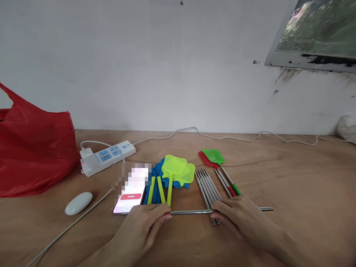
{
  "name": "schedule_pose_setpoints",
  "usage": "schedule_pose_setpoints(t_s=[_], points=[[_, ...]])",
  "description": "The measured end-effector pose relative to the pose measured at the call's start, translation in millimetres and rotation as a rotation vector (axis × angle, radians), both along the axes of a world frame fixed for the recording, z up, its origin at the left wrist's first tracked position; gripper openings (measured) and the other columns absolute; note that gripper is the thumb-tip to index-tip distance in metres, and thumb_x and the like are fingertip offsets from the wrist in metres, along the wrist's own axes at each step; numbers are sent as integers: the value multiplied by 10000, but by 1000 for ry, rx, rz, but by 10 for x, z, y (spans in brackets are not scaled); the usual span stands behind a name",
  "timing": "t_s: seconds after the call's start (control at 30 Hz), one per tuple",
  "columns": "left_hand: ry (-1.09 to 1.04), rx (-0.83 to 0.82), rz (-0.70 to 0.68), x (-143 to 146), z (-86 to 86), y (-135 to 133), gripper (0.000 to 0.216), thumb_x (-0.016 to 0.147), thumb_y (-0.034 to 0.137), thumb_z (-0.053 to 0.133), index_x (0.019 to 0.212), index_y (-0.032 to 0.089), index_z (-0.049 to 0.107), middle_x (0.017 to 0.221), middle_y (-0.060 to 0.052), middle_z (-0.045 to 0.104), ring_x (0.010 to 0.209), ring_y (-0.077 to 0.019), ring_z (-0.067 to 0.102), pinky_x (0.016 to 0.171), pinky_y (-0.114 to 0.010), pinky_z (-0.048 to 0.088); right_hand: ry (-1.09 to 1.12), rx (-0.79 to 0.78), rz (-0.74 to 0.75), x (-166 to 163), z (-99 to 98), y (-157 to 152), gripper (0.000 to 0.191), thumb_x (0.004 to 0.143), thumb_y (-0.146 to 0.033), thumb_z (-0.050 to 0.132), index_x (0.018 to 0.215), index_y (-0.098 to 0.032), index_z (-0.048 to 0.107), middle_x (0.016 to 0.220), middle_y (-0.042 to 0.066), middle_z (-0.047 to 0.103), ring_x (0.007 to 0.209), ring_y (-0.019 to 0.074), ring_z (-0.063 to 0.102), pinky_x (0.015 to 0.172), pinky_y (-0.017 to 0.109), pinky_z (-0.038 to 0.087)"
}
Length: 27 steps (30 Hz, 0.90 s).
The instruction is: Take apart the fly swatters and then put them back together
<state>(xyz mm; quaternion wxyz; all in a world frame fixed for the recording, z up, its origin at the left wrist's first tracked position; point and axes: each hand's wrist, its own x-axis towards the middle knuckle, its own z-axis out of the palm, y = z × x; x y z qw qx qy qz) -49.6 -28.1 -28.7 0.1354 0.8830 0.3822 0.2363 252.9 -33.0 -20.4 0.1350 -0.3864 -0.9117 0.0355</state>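
A thin metal telescopic rod (191, 212) lies level across the front, held between both hands. My left hand (143, 224) pinches its left end, and my right hand (239, 217) grips it farther right, with its tip sticking out past the fingers. Under and behind my right hand are several metal rods (207, 185) side by side. Yellow-green fly swatter heads (174, 165) lie on blue ones (159, 168), with yellow handles (151, 190) and blue handles near my left hand. Farther right rest a green fly swatter (214, 156) and a red fly swatter (206, 159) on metal shafts.
A lit phone (132, 196) lies left of the handles. Beyond it are a white power strip (108, 157), a white computer mouse (78, 203) and a red plastic bag (36, 148). A white cable (222, 138) runs along the wall, toward a whitish bag (347, 128) at right.
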Motion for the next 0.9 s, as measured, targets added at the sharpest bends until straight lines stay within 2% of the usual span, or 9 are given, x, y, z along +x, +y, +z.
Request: schedule_pose_setpoints(t_s=[0.1,0.23,0.33,0.47,0.6,0.8,0.9], points=[[9,-2,44,-98,-33,53,346,1056,299,317,822,224,561,670,25,619,569,-151,583,529,-247,331,-37,-37,-75,76,-22,25,325,1063,-354,359,851,-223,568,764,-1,667,631,167,597,573,288,287],[-1,-45,143,-288,-50,108,307,1052,355,370,924,251,629,756,37,696,640,-154,647,583,-232,391,-2,-22,-263,292,-99,45,294,1015,-423,453,866,-217,600,711,6,662,597,172,600,555,273,287],[24,-59,140,-363,-19,119,329,1050,390,396,890,251,647,745,40,701,646,-151,652,594,-225,398,39,51,-361,420,-173,35,354,965,-471,520,729,-212,571,610,-4,621,523,154,566,533,259,278],[56,69,47,-328,41,103,415,1065,396,354,782,223,604,641,41,639,542,-128,584,528,-223,349,-30,185,-336,480,-233,39,373,948,-394,512,620,-215,523,518,-12,577,448,143,528,500,271,226],[86,188,19,-272,65,76,436,1072,368,337,731,211,558,580,45,588,463,-112,514,478,-231,300,-83,227,-301,518,-251,82,404,996,-307,419,630,-212,562,547,3,625,458,152,568,505,293,233],[94,183,63,-384,8,73,381,1063,327,382,770,214,596,611,37,618,517,-125,566,514,-233,328,-33,262,-331,675,-274,101,576,1066,-388,289,624,-221,619,531,19,644,449,149,582,500,292,273],[102,138,40,-426,-8,66,312,1047,345,441,841,224,642,668,37,660,557,-129,608,538,-226,361,-28,250,-366,731,-291,78,598,1065,-429,291,623,-221,635,530,22,646,441,144,571,495,289,267]])
